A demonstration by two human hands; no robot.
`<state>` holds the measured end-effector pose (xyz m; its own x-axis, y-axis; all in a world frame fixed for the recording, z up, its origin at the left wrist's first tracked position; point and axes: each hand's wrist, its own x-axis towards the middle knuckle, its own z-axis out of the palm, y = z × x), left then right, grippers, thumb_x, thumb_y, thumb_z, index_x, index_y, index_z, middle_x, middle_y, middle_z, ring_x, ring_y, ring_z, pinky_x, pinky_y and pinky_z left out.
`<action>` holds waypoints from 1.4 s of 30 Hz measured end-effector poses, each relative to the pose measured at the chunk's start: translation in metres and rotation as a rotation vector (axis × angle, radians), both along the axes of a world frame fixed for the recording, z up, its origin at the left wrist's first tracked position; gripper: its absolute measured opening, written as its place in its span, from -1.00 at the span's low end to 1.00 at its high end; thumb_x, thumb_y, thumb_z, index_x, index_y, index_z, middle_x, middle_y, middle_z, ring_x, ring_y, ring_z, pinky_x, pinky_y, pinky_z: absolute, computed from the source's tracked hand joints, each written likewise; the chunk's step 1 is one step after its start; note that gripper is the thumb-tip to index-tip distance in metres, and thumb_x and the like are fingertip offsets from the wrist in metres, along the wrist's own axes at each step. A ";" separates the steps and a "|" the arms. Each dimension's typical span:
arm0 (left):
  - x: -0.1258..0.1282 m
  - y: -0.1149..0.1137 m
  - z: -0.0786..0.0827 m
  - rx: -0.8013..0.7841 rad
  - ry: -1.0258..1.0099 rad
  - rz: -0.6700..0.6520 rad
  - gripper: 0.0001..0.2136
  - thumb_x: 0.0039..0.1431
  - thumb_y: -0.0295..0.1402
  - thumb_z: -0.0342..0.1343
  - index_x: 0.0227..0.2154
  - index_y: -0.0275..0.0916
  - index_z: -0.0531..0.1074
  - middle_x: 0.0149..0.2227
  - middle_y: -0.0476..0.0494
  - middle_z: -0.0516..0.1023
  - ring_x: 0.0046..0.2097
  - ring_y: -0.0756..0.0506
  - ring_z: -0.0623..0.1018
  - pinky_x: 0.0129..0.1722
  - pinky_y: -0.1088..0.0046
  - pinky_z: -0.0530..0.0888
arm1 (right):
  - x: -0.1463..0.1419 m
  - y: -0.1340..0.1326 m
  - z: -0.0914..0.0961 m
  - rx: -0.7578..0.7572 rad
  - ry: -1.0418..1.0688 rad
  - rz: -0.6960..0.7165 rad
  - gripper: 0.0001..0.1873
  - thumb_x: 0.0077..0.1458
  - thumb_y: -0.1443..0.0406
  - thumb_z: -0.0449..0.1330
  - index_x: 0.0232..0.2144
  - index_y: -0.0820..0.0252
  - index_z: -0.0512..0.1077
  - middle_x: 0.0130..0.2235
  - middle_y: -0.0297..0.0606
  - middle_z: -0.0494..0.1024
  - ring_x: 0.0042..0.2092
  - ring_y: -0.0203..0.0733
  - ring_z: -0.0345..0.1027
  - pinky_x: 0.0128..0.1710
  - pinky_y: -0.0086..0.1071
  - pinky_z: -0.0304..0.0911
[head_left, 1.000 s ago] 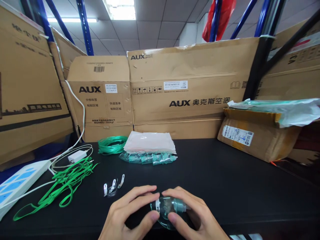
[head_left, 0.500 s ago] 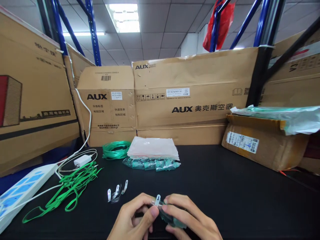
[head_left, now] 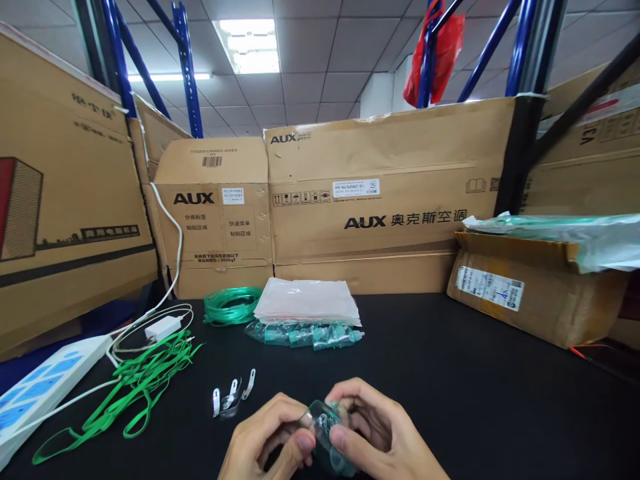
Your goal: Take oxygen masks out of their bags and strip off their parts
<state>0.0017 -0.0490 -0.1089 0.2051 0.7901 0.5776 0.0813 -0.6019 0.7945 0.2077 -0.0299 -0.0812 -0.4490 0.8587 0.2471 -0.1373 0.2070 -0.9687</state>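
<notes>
A soft, clear green plastic face mask is between my two hands, low in the middle of the head view. My left hand pinches its left edge between thumb and fingers. Curled around the right side, my right hand presses its thumb on the mask's front. A small pale strip, like a metal nose clip, shows faintly against the plastic; the fingers hide part of it. Left of my hands, several loose metal nose clips lie on the black table with a clear plastic piece.
Green elastic straps lie tangled beside a white power strip. Farther back are coiled green tubing, a white stack of sheets and bagged green plastic parts. An open cardboard box stands right; large cartons wall the back.
The metal clip that stood upright at my left thumb no longer sticks up. The mask has been turned, and my right hand has closed further around it.
</notes>
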 end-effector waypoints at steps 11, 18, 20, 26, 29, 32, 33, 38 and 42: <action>-0.006 0.002 -0.004 0.114 0.140 -0.009 -0.85 0.39 -0.34 0.20 -0.05 -0.05 0.59 -0.25 -0.03 0.62 -0.34 0.04 0.60 -0.30 0.67 0.51 | 0.000 0.001 -0.010 -0.062 0.016 0.064 -0.61 0.02 0.06 0.48 -0.35 0.20 0.46 -0.38 -0.41 0.35 -0.34 -0.31 0.18 -0.31 -0.43 0.12; -0.008 0.001 -0.003 0.194 0.134 0.041 -0.81 0.35 -0.34 0.25 -0.02 0.00 0.59 -0.33 0.04 0.66 -0.36 0.05 0.64 -0.29 0.70 0.54 | -0.002 0.001 -0.020 0.018 -0.006 0.044 -0.72 0.08 0.12 0.44 -0.31 0.18 0.52 -0.34 -0.38 0.38 -0.30 -0.28 0.21 -0.27 -0.42 0.14; -0.006 0.001 -0.003 0.185 0.109 0.050 -0.81 0.33 -0.34 0.28 -0.03 0.00 0.59 -0.35 0.07 0.68 -0.38 0.06 0.64 -0.31 0.71 0.53 | -0.002 0.001 -0.019 0.045 -0.004 0.035 -0.72 0.10 0.11 0.43 -0.28 0.17 0.55 -0.32 -0.35 0.41 -0.27 -0.26 0.25 -0.24 -0.40 0.17; -0.004 0.000 -0.002 0.223 0.143 0.051 -0.76 0.30 -0.38 0.31 -0.02 -0.01 0.56 -0.38 0.10 0.68 -0.40 0.06 0.63 -0.29 0.71 0.54 | -0.003 -0.002 -0.012 0.082 -0.074 0.025 -0.72 0.12 0.07 0.40 -0.34 0.17 0.59 -0.33 -0.30 0.46 -0.28 -0.24 0.32 -0.25 -0.39 0.23; -0.003 -0.001 0.003 0.238 0.130 0.040 -0.81 0.33 -0.33 0.28 -0.02 -0.05 0.58 -0.35 0.03 0.66 -0.40 0.06 0.62 -0.31 0.70 0.54 | -0.002 -0.004 -0.007 0.026 -0.055 0.022 -0.65 0.11 0.02 0.40 -0.37 0.19 0.56 -0.36 -0.33 0.43 -0.32 -0.26 0.29 -0.28 -0.40 0.24; -0.003 -0.002 0.007 0.210 0.125 0.008 -0.84 0.38 -0.31 0.22 -0.04 -0.08 0.60 -0.28 -0.05 0.64 -0.34 0.03 0.63 -0.29 0.66 0.56 | 0.000 -0.008 -0.001 -0.054 -0.018 0.001 -0.60 0.05 -0.02 0.43 -0.39 0.19 0.53 -0.39 -0.35 0.40 -0.35 -0.27 0.27 -0.32 -0.41 0.25; -0.003 -0.002 0.007 0.193 0.126 0.003 -0.85 0.39 -0.31 0.20 -0.05 -0.08 0.60 -0.27 -0.05 0.64 -0.31 0.02 0.63 -0.28 0.65 0.56 | 0.000 -0.008 0.000 -0.065 -0.010 -0.004 -0.59 0.04 -0.03 0.44 -0.38 0.20 0.53 -0.39 -0.35 0.40 -0.35 -0.27 0.27 -0.32 -0.41 0.26; -0.006 -0.002 0.003 0.116 0.065 0.001 -0.87 0.36 -0.35 0.24 -0.09 -0.06 0.61 -0.29 -0.01 0.63 -0.33 0.03 0.63 -0.28 0.65 0.55 | -0.001 -0.006 -0.004 -0.015 -0.007 0.010 -0.59 0.05 -0.03 0.43 -0.34 0.20 0.54 -0.38 -0.33 0.44 -0.33 -0.24 0.30 -0.28 -0.38 0.30; -0.008 0.000 0.000 0.084 0.068 -0.026 -0.87 0.35 -0.38 0.25 -0.10 -0.07 0.63 -0.29 -0.04 0.64 -0.34 0.02 0.65 -0.31 0.64 0.56 | -0.002 -0.003 -0.013 0.058 -0.007 -0.024 -0.67 0.13 0.04 0.38 -0.32 0.19 0.54 -0.35 -0.31 0.47 -0.30 -0.23 0.33 -0.25 -0.38 0.31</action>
<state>-0.0061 -0.0491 -0.1090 0.2660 0.7333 0.6257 0.1168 -0.6688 0.7342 0.2056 -0.0331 -0.0944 -0.4306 0.8536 0.2934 -0.1247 0.2657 -0.9560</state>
